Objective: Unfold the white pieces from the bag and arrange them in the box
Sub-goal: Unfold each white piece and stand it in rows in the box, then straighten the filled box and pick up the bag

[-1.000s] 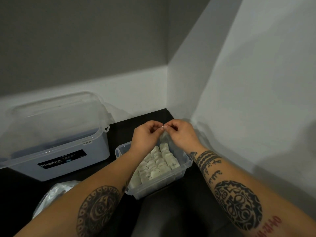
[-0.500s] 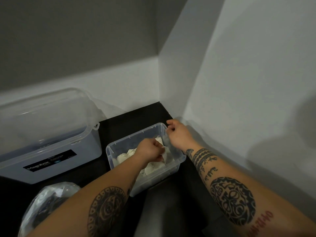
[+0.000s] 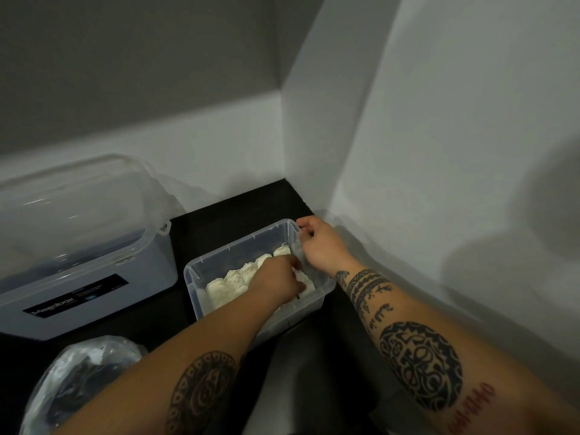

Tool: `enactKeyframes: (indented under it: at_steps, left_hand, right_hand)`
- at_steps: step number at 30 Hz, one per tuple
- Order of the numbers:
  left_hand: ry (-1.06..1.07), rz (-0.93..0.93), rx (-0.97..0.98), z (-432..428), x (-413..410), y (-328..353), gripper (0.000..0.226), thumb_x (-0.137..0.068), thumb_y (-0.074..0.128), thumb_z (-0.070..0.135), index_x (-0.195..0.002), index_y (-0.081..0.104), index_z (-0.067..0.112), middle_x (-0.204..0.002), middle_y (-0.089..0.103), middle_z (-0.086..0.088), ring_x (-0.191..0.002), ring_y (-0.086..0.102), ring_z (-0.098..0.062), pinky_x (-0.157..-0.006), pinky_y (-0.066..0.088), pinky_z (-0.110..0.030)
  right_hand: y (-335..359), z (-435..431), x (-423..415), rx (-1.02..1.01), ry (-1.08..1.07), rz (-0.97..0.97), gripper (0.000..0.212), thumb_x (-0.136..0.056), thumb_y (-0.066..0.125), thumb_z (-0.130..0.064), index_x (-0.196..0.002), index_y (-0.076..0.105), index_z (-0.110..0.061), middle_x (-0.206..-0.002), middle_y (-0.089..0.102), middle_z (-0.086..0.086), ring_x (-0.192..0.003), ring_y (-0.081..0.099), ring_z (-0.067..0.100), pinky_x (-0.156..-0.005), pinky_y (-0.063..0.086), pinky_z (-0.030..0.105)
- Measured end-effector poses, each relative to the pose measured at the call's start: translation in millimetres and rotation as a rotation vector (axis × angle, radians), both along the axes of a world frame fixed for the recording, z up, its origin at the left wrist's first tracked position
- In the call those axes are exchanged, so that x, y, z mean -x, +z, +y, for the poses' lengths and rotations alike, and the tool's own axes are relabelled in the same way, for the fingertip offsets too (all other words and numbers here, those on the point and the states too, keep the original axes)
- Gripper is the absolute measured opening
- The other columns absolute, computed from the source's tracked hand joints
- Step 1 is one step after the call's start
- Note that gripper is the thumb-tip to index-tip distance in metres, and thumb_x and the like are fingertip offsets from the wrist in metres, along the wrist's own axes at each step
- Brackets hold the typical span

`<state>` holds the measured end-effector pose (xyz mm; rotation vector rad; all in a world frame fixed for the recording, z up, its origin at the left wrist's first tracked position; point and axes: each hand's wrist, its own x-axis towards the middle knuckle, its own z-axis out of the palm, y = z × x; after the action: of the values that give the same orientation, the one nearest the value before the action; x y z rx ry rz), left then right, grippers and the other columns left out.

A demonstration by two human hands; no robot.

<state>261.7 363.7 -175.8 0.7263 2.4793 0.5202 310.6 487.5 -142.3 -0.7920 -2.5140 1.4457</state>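
A small clear plastic box (image 3: 201, 268) stands on the dark table near the corner of the walls, with several white pieces (image 3: 232, 282) laid in rows inside. My left hand (image 3: 276, 282) is down inside the box, fingers pressed on a white piece at its right side. My right hand (image 3: 320, 243) grips the box's far right corner at the rim, fingers curled over the wall. A crumpled clear plastic bag (image 3: 84, 375) lies at the lower left, its contents too dark to make out.
A large grey storage bin (image 3: 94, 277) with a clear lid (image 3: 72, 208) and a black label sits to the left of the small box. White walls close in behind and on the right. Dark tabletop (image 3: 238, 205) shows between the box and the back wall.
Both hands held a white piece together above the box a second ago. My left hand has dropped into the box with it, and my right hand has moved to the box's far right corner.
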Motion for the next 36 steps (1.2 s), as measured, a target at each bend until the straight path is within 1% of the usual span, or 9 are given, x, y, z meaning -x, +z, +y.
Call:
enactKeyframes:
  at_steps: [3,9,14,17,19,22,27,32,36]
  left_hand:
    - [-0.055,0.008,0.033,0.9,-2.1,-3.8,0.026,-0.087,0.073,0.028,-0.113,0.07,0.029,-0.107,0.07,0.001,-0.099,0.066,-0.015,-0.087,0.057,-0.033]
    - [0.081,-0.059,0.015,9.8,0.8,-8.6,0.009,-0.086,0.072,0.032,-0.09,0.069,0.024,-0.093,0.073,-0.002,-0.097,0.066,-0.019,-0.084,0.056,-0.035]
    - [0.056,-0.057,0.206,23.9,41.6,-108.5,0.072,-0.037,0.047,0.075,-0.097,0.071,0.044,-0.112,0.069,-0.005,-0.116,0.059,-0.031,-0.101,0.049,-0.05]
    - [0.047,-0.049,0.201,20.9,31.0,-79.6,0.092,-0.037,0.049,0.079,-0.114,0.069,0.033,-0.117,0.067,-0.005,-0.119,0.056,-0.031,-0.102,0.048,-0.052]
    - [0.028,-0.034,0.183,10.8,7.7,-12.4,0.086,-0.056,0.058,0.073,-0.123,0.065,0.02,-0.112,0.068,-0.003,-0.118,0.057,-0.028,-0.102,0.048,-0.05]
    - [0.033,0.016,0.126,-4.5,5.4,41.1,0.038,-0.096,0.057,0.045,-0.12,0.066,0.016,-0.109,0.068,-0.002,-0.105,0.065,-0.023,-0.091,0.054,-0.039]
    - [0.233,0.201,-0.112,-62.3,39.2,72.4,0.017,-0.102,0.053,0.029,-0.108,0.068,0.025,-0.095,0.067,0.002,-0.082,0.066,-0.015,-0.076,0.061,-0.038]
    - [0.283,0.472,-0.06,-108.4,40.2,61.9,0.03,-0.097,0.053,0.022,-0.12,0.069,0.029,-0.122,0.067,0.001,-0.122,0.051,-0.026,-0.099,0.042,-0.043]
    - [0.335,0.42,-0.128,-126.0,31.4,47.6,0.046,-0.097,0.055,0.018,-0.142,0.057,0.022,-0.158,0.041,-0.005,-0.144,0.034,-0.03,-0.115,0.031,-0.049]
  right_hand:
    - [0.4,-0.4,-0.7,0.001,-0.006,0.01,0.037,-0.104,0.046,-0.02,-0.141,0.054,-0.019,-0.132,0.061,0.0,-0.118,0.057,0.015,-0.102,0.048,0.032]
    - [-0.9,-1.4,0.1,0.003,-0.024,0.013,0.037,-0.103,0.047,-0.019,-0.14,0.054,-0.018,-0.129,0.062,-0.001,-0.109,0.055,0.01,-0.096,0.046,0.027]
    - [-0.9,-2.4,0.0,0.01,-0.028,0.003,0.038,-0.103,0.048,-0.02,-0.141,0.053,-0.019,-0.13,0.062,-0.002,-0.109,0.055,0.009,-0.098,0.047,0.028]
    - [-0.2,-2.1,-1.1,0.012,-0.032,0.008,0.036,-0.103,0.048,-0.021,-0.138,0.055,-0.019,-0.127,0.062,-0.002,-0.11,0.056,0.011,-0.099,0.048,0.029]
    - [-1.3,-2.1,-1.6,0.01,-0.039,0.004,0.033,-0.103,0.049,-0.022,-0.135,0.057,-0.019,-0.125,0.062,-0.002,-0.107,0.056,0.011,-0.093,0.046,0.027]
    - [-5.3,0.3,-2.9,0.019,-0.065,0.005,0.031,-0.102,0.051,-0.025,-0.131,0.06,-0.021,-0.123,0.064,-0.002,-0.108,0.058,0.013,-0.09,0.044,0.027]
    - [-3.7,-1.6,-1.0,-0.023,-0.078,-0.008,0.03,-0.102,0.053,-0.029,-0.129,0.062,-0.02,-0.125,0.066,0.001,-0.111,0.061,0.018,-0.098,0.05,0.034]
    - [-0.7,-8.2,6.3,-0.118,-0.059,-0.019,0.03,-0.103,0.048,-0.027,-0.128,0.062,-0.018,-0.12,0.066,0.004,-0.098,0.058,0.017,-0.085,0.045,0.029]
    - [-0.3,-8.4,6.5,-0.163,-0.074,-0.04,0.031,-0.104,0.048,-0.026,-0.13,0.062,-0.017,-0.121,0.067,0.007,-0.097,0.058,0.02,-0.084,0.043,0.027]
